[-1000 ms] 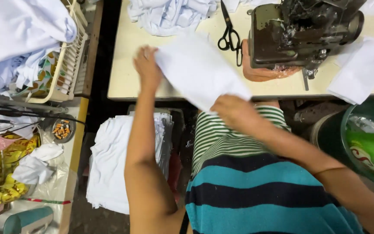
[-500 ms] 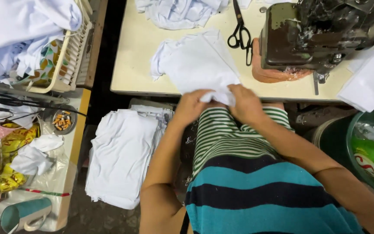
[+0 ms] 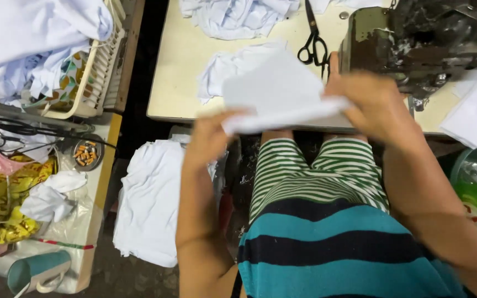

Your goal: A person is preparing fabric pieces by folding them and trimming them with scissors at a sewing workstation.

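- White cloth piece [image 3: 282, 96], seen from the head camera, is stretched flat between both hands above the person's striped lap, at the near edge of the cream worktable [image 3: 178, 60].
- Left hand [image 3: 208, 138] is clamped on the cloth's lower left corner; right hand [image 3: 374, 105] pinches its right edge.
- Black scissors [image 3: 313, 49] lie just beyond the right hand, beside a dark, worn sewing machine [image 3: 420, 41].
- Below the left forearm, a pile of white fabric [image 3: 150, 204] rests on the floor.
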